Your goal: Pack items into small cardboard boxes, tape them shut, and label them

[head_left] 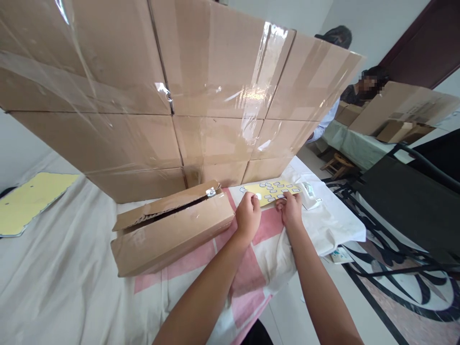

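2 people (355, 95) show past a taped cardboard partition (219, 67); a dark chair (409, 203) stands at right.

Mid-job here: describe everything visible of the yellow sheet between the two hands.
The yellow sheet looks thin, like paper or card, with small pale, dark-outlined shapes scattered over it, printed or attached I cannot tell. It spreads roughly flat over the cloth before the cardboard wall. The left hand and right hand are at its near side, fingers curled, hiding parts of its edge.
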`<state>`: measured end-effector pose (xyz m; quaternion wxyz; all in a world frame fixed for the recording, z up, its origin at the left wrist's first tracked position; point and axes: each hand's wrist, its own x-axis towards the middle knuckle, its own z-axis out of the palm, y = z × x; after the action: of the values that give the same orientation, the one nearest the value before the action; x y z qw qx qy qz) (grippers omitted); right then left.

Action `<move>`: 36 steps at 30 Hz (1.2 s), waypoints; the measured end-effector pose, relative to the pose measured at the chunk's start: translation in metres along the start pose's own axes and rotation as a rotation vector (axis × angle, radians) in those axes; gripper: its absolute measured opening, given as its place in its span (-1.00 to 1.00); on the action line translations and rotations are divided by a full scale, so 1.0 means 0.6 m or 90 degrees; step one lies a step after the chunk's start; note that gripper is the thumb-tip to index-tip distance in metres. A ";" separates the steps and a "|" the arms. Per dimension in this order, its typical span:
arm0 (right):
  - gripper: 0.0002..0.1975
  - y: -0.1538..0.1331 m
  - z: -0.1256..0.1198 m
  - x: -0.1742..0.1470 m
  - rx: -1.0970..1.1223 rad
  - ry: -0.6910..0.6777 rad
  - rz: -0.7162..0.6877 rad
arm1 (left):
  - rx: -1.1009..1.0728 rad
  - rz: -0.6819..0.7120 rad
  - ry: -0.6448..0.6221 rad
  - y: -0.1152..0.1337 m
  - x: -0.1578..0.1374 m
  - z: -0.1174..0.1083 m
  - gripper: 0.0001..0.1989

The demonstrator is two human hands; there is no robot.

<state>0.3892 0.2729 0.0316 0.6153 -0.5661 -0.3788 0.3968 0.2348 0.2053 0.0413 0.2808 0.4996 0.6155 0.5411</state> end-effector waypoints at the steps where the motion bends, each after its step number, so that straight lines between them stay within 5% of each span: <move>1: -0.63 -0.001 -0.002 -0.002 -0.018 0.037 -0.029 | 0.001 -0.001 0.001 0.000 0.000 0.000 -0.84; 5: -0.61 -0.012 -0.010 -0.010 -0.156 0.161 -0.217 | 0.003 -0.005 0.003 0.002 0.000 0.000 -0.84; 9: -0.75 -0.010 -0.003 -0.012 -0.504 -0.013 -0.372 | 0.005 -0.002 -0.003 0.002 -0.001 -0.001 -0.83; 12: -0.62 0.005 0.008 -0.008 -0.659 -0.142 -0.317 | 0.008 0.002 -0.008 0.001 -0.001 0.000 -0.83; 16: -0.47 0.023 0.016 -0.004 -0.772 -0.186 -0.260 | 0.010 0.012 -0.014 0.000 -0.001 0.001 -0.84; 26: -0.41 0.001 0.025 -0.020 -0.804 -0.178 -0.343 | -0.008 0.020 -0.017 0.001 -0.001 0.000 -0.85; 32: -0.43 -0.013 0.046 -0.013 -0.836 -0.374 -0.382 | -0.024 0.010 -0.016 -0.002 0.005 0.000 -0.85; 36: -0.44 -0.011 0.062 -0.003 -0.876 -0.390 -0.332 | -0.031 0.007 -0.015 -0.001 0.006 0.000 -0.85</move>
<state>0.3552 0.2858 0.0409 0.0692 -0.5778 -0.8114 0.0550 0.2333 0.2085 0.0414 0.2972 0.5020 0.5959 0.5519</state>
